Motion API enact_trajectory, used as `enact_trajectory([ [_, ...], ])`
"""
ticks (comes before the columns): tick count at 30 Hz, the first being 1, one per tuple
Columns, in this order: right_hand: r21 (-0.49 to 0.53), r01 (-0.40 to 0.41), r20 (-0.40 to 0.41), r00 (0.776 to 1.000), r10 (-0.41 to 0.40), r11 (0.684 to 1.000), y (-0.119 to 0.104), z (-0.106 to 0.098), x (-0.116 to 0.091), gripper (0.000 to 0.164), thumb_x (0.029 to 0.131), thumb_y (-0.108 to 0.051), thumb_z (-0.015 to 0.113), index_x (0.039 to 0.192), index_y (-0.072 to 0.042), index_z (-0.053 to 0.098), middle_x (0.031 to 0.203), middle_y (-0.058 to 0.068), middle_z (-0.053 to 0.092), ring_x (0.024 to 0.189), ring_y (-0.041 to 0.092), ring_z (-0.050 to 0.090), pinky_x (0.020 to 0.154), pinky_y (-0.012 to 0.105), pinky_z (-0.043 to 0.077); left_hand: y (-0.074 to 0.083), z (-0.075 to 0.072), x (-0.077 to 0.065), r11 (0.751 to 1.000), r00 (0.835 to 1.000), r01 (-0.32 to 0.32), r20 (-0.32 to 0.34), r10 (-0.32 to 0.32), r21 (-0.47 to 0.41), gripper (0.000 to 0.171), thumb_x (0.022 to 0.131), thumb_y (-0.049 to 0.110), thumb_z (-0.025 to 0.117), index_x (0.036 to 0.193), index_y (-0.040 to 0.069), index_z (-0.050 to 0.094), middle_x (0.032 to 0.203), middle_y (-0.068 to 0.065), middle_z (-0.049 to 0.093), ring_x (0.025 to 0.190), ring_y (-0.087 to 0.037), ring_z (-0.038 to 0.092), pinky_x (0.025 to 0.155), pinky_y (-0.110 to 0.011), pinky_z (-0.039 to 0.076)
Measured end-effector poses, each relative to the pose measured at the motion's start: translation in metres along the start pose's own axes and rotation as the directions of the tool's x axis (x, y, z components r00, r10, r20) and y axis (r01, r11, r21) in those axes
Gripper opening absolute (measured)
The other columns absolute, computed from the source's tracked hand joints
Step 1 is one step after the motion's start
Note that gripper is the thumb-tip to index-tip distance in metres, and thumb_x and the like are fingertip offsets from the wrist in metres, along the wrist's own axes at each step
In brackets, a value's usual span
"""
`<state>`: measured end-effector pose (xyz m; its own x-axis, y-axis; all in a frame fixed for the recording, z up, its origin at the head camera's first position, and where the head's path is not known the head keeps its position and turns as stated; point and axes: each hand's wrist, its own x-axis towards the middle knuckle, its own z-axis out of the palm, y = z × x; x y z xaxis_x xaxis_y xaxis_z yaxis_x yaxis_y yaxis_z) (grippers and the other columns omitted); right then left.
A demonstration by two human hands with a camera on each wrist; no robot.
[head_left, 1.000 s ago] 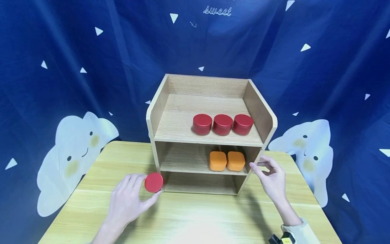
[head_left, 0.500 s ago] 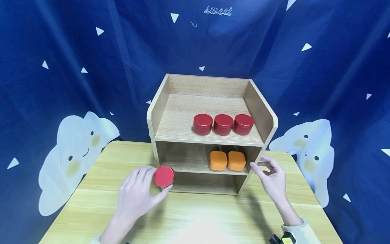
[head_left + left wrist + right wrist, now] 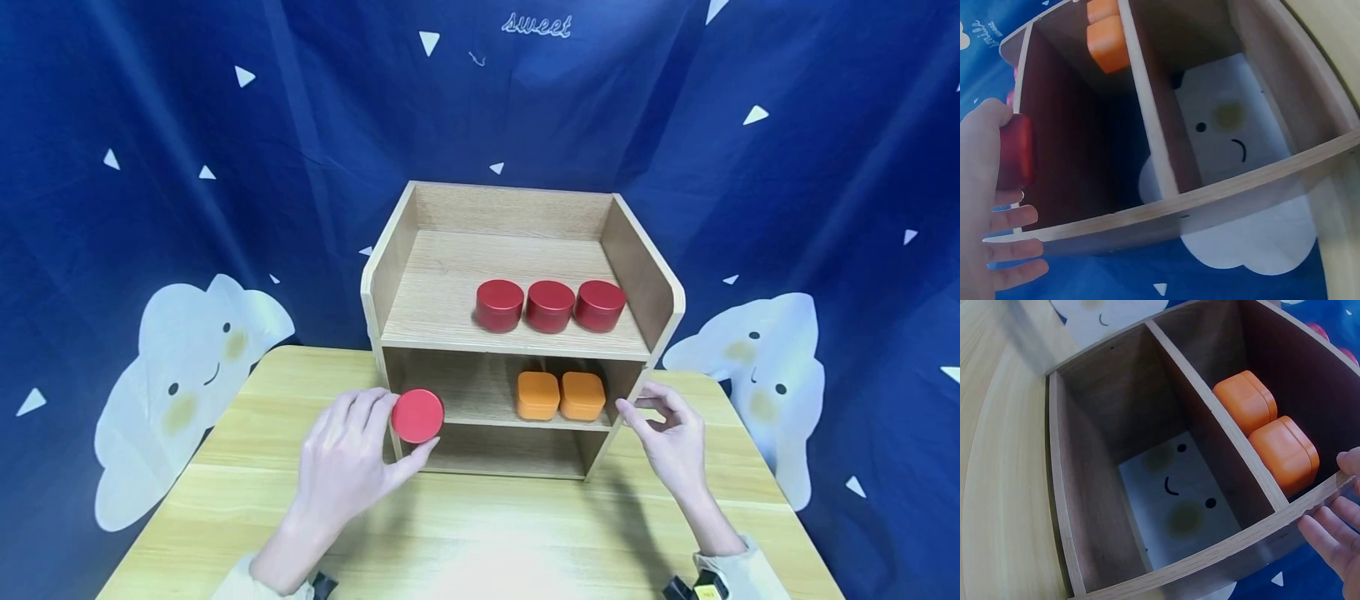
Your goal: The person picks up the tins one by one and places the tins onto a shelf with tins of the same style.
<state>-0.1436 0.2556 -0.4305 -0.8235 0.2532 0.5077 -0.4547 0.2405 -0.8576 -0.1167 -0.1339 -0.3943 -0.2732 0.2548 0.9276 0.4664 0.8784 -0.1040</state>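
In the head view, my left hand (image 3: 341,458) pinches a round red tin (image 3: 417,416) between thumb and fingers, in front of the left part of the wooden shelf unit (image 3: 510,343). The same tin (image 3: 1016,152) shows as a dark red shape in the left wrist view. My right hand (image 3: 672,437) grips the front edge of the unit's right side panel, thumb at the inner side and fingers outside, as the right wrist view shows. Three red tins (image 3: 550,307) stand in a row on the top board. Two orange rounded-square boxes (image 3: 559,396) sit side by side on the middle shelf, at its right.
The unit stands on a light wood table (image 3: 495,533), its top board walled by side panels and a back panel. Behind hangs a blue curtain (image 3: 300,125) printed with clouds and triangles. In the wrist views the compartments are open at the back.
My left hand has carried the red tin right and upward, from beside the unit's lower left to the front of the middle shelf's left end. My right hand stays put.
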Motion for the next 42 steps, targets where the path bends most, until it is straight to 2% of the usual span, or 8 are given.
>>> enact_trajectory([
  [7, -0.002, -0.019, -0.01, 1.0, 0.019, 1.0, -0.003, 0.0, 0.0, 0.027, 0.082, 0.018, 0.076, 0.108, 0.012, 0.07, 0.084, -0.011, 0.075, 0.076, -0.002, 0.072, 0.061, 0.015, 0.06, 0.004, -0.004, 0.017, 1.0, 1.0, 0.009, 0.008, -0.009, 0.013, 0.067, 0.093, 0.068, 0.056, 0.094, 0.003, 0.072, 0.089, -0.011, 0.076, 0.078, -0.031, 0.07, 0.058, -0.04, 0.056],
  [14, 0.0, 0.006, 0.008, 1.0, -0.006, 1.0, -0.001, 0.0, 0.0, 0.028, 0.083, 0.018, 0.076, 0.109, 0.012, 0.069, 0.086, -0.013, 0.075, 0.077, -0.003, 0.072, 0.062, 0.015, 0.06, 0.008, -0.005, 0.035, 0.999, 1.0, 0.021, 0.017, -0.022, 0.033, 0.067, 0.095, 0.066, 0.054, 0.096, 0.002, 0.07, 0.089, -0.012, 0.076, 0.08, -0.031, 0.07, 0.062, -0.04, 0.058],
  [20, -0.009, -0.003, 0.009, 1.0, 0.003, 1.0, 0.0, -0.001, -0.001, 0.028, 0.083, 0.017, 0.077, 0.11, 0.011, 0.07, 0.087, -0.015, 0.075, 0.077, -0.004, 0.072, 0.062, 0.014, 0.06, 0.009, -0.002, 0.049, 0.999, 1.0, 0.005, 0.019, -0.005, 0.045, 0.066, 0.094, 0.065, 0.056, 0.097, 0.001, 0.07, 0.087, -0.014, 0.074, 0.079, -0.031, 0.068, 0.064, -0.04, 0.057],
  [31, -0.043, -0.015, 0.003, 1.0, 0.015, 0.999, -0.003, 0.0, 0.0, 0.028, 0.083, 0.015, 0.078, 0.109, 0.011, 0.07, 0.086, -0.015, 0.075, 0.077, -0.002, 0.072, 0.061, 0.015, 0.06, 0.01, 0.006, 0.07, 0.999, 0.999, -0.014, 0.047, 0.012, 0.053, 0.065, 0.094, 0.063, 0.058, 0.098, -0.001, 0.067, 0.082, -0.014, 0.07, 0.072, -0.03, 0.061, 0.059, -0.036, 0.048],
  [42, -0.021, -0.01, 0.003, 1.0, 0.01, 1.0, -0.002, 0.0, 0.001, 0.027, 0.083, 0.016, 0.077, 0.109, 0.011, 0.07, 0.085, -0.014, 0.075, 0.076, -0.002, 0.072, 0.061, 0.015, 0.059, 0.009, 0.009, 0.086, 0.988, 0.994, -0.042, 0.109, 0.026, 0.148, 0.067, 0.087, 0.067, 0.066, 0.097, 0.0, 0.068, 0.084, -0.015, 0.071, 0.075, -0.031, 0.064, 0.057, -0.036, 0.048],
])
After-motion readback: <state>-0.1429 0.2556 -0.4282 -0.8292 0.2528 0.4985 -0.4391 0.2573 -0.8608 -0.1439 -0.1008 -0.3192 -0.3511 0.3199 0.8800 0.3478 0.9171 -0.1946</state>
